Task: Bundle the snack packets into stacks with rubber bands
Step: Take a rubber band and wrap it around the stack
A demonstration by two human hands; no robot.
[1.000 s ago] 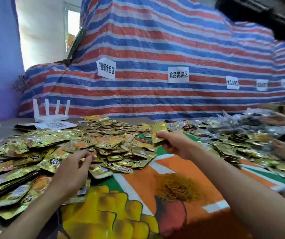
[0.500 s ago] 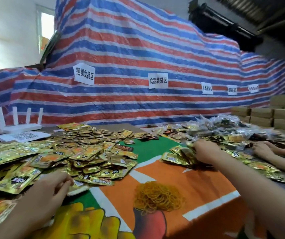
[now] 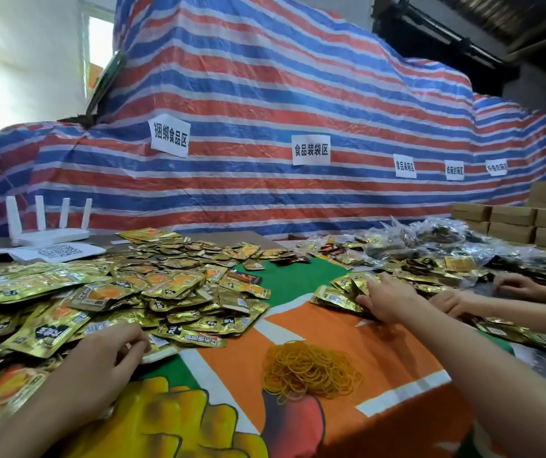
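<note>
Flanking rubber bands (image 3: 311, 370) — packet heaps (image 3: 126, 292), another person's hands (image 3: 516, 285).

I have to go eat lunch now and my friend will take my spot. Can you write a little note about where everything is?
Left hand: resting on the edge of the big pile of gold snack packets, fingers on one packet; grip unclear.
Right hand: spread flat over a small packet stack on the cloth.
Rubber bands: loose heap in the middle, between both hands, untouched.
Done: no banded bundle visible.
Left: square up the stack, band it, then work through the pile.
</note>
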